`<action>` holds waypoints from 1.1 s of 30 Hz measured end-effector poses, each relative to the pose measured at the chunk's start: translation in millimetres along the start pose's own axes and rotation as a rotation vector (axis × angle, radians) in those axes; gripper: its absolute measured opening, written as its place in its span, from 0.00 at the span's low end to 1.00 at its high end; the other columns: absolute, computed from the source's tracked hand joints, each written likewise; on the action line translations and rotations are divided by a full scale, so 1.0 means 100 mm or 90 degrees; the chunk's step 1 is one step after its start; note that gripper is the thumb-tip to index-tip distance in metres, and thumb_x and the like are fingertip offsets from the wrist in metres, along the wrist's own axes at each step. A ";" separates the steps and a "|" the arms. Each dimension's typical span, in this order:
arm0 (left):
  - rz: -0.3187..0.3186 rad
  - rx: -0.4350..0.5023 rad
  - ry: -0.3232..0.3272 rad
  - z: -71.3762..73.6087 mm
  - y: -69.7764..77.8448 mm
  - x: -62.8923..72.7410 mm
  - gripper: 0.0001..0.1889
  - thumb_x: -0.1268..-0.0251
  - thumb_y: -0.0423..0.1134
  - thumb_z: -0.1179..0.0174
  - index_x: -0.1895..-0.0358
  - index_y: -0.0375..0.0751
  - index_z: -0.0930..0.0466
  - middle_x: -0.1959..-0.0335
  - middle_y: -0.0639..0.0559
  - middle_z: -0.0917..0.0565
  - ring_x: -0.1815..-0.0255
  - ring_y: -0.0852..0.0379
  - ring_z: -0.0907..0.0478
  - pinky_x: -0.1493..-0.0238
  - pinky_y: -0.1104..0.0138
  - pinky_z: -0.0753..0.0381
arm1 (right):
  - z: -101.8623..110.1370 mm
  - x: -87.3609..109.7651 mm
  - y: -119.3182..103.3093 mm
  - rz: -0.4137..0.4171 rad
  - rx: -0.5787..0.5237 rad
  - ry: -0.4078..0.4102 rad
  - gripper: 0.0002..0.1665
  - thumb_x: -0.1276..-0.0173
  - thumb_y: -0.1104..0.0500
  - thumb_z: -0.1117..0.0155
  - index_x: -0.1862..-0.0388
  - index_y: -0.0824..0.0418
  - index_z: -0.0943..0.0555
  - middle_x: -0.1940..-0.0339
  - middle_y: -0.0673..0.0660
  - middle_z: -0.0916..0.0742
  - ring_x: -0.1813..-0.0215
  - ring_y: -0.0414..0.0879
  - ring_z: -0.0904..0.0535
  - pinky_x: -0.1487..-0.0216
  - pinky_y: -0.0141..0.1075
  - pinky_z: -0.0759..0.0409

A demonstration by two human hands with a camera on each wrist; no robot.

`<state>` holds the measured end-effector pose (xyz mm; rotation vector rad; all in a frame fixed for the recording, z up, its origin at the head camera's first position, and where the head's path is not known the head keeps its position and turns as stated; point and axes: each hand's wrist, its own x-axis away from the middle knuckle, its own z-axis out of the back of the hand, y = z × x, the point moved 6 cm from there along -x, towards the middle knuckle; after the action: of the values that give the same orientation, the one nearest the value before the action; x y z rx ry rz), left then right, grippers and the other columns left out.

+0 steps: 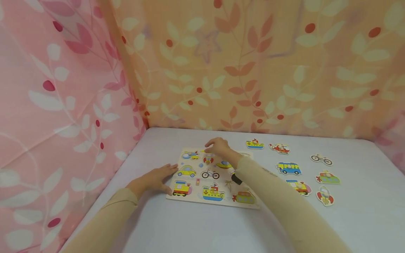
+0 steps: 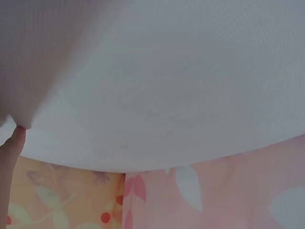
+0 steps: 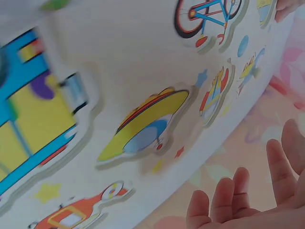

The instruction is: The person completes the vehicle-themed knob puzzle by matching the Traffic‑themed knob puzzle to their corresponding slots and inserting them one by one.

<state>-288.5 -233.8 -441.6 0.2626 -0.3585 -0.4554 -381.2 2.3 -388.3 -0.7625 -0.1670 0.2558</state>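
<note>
A wooden puzzle board [image 1: 196, 181] with printed vehicles lies on the table. My left hand [image 1: 155, 180] rests at its left edge, fingers spread and thumb near the lower left corner. Only a fingertip of it shows in the left wrist view. Above the board's far edge is my right hand [image 1: 219, 147], fingers loosely bent with nothing visible between them. In the right wrist view, its fingers [image 3: 221, 200] stand apart from the board. Beneath that hand are a rocket picture [image 1: 208, 159] and a yellow flying saucer [image 1: 224, 164]. A plane picture [image 1: 191, 155] is at the upper left.
Loose pieces lie right of the board: a ship [image 1: 255, 144], a helicopter [image 1: 280, 148], a bus [image 1: 288, 168], a train [image 1: 299, 188], a bicycle [image 1: 321, 159], a submarine [image 1: 328, 177] and a rocket [image 1: 325, 196]. Patterned curtains [image 1: 253, 70] stand behind and to the left.
</note>
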 end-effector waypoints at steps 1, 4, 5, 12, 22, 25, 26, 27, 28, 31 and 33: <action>-0.001 0.000 0.001 0.00 -0.01 0.00 0.52 0.51 0.57 0.28 0.25 0.40 0.43 0.22 0.48 0.46 0.23 0.40 0.57 0.30 0.40 0.51 | 0.03 0.02 0.01 0.004 -0.001 0.002 0.17 0.35 0.56 0.31 0.49 0.60 0.15 0.41 0.61 0.21 0.40 0.61 0.32 0.39 0.53 0.32; -0.003 0.000 -0.002 0.01 -0.02 -0.01 0.52 0.51 0.57 0.28 0.25 0.40 0.43 0.22 0.48 0.46 0.23 0.40 0.56 0.30 0.40 0.51 | 0.12 0.09 0.05 0.009 -0.013 0.008 0.17 0.34 0.56 0.32 0.48 0.60 0.15 0.43 0.62 0.20 0.41 0.60 0.31 0.39 0.52 0.32; -0.004 0.001 -0.003 0.01 -0.02 -0.02 0.52 0.51 0.57 0.28 0.25 0.40 0.43 0.22 0.48 0.46 0.23 0.39 0.56 0.30 0.39 0.51 | 0.16 0.11 0.07 0.007 -0.018 0.008 0.17 0.34 0.56 0.32 0.48 0.60 0.16 0.42 0.63 0.20 0.40 0.60 0.31 0.39 0.53 0.32; -0.001 -0.002 0.003 0.02 -0.05 -0.01 0.52 0.51 0.57 0.28 0.25 0.40 0.43 0.23 0.47 0.45 0.23 0.39 0.56 0.30 0.39 0.50 | 0.35 0.23 0.19 0.021 -0.031 0.011 0.20 0.34 0.55 0.33 0.46 0.62 0.17 0.39 0.66 0.23 0.36 0.63 0.33 0.41 0.55 0.29; -0.004 0.004 0.010 0.01 -0.08 0.04 0.52 0.52 0.58 0.28 0.25 0.39 0.43 0.23 0.46 0.45 0.23 0.37 0.55 0.31 0.38 0.49 | 0.60 0.43 0.33 0.016 -0.035 0.013 0.19 0.32 0.57 0.34 0.45 0.64 0.18 0.40 0.66 0.24 0.38 0.61 0.31 0.42 0.52 0.27; 0.002 0.004 0.008 0.03 -0.07 0.04 0.53 0.52 0.59 0.28 0.25 0.39 0.43 0.23 0.46 0.46 0.23 0.38 0.55 0.31 0.38 0.50 | 0.69 0.48 0.39 0.011 -0.035 0.014 0.21 0.32 0.56 0.35 0.44 0.65 0.19 0.39 0.67 0.24 0.37 0.61 0.31 0.41 0.53 0.27; 0.004 0.002 0.008 0.04 -0.07 0.03 0.53 0.52 0.59 0.28 0.25 0.39 0.43 0.22 0.46 0.46 0.23 0.38 0.56 0.31 0.38 0.50 | 0.71 0.50 0.41 0.010 -0.034 0.013 0.21 0.32 0.56 0.35 0.43 0.65 0.19 0.39 0.67 0.24 0.37 0.61 0.32 0.41 0.53 0.28; 0.005 0.001 0.007 0.04 -0.08 0.03 0.53 0.52 0.59 0.29 0.25 0.40 0.43 0.22 0.46 0.46 0.23 0.38 0.56 0.31 0.38 0.50 | 0.73 0.52 0.43 0.008 -0.033 0.013 0.21 0.32 0.56 0.35 0.43 0.65 0.20 0.39 0.67 0.24 0.37 0.61 0.32 0.41 0.53 0.28; 0.006 0.001 0.007 0.04 -0.08 0.03 0.53 0.52 0.59 0.29 0.25 0.40 0.43 0.22 0.46 0.46 0.23 0.38 0.56 0.31 0.38 0.50 | 0.75 0.54 0.45 0.007 -0.030 0.014 0.22 0.31 0.55 0.35 0.43 0.65 0.20 0.39 0.67 0.24 0.37 0.62 0.32 0.40 0.54 0.28; 0.009 -0.005 0.003 0.03 -0.10 0.03 0.53 0.52 0.60 0.29 0.24 0.40 0.44 0.22 0.47 0.46 0.23 0.38 0.56 0.31 0.38 0.50 | 0.80 0.60 0.51 -0.002 -0.034 0.015 0.22 0.32 0.55 0.35 0.43 0.64 0.20 0.38 0.67 0.24 0.37 0.62 0.31 0.40 0.55 0.28; 0.008 -0.005 0.003 0.02 -0.11 0.04 0.53 0.52 0.60 0.29 0.24 0.40 0.44 0.22 0.46 0.46 0.23 0.38 0.56 0.31 0.38 0.50 | 0.84 0.64 0.54 -0.002 -0.037 0.018 0.21 0.32 0.54 0.35 0.43 0.63 0.19 0.37 0.67 0.24 0.38 0.62 0.31 0.41 0.54 0.27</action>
<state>-290.5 -245.7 -442.3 0.2539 -0.3539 -0.4442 -349.6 113.5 -362.9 -0.8237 -0.1499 0.2375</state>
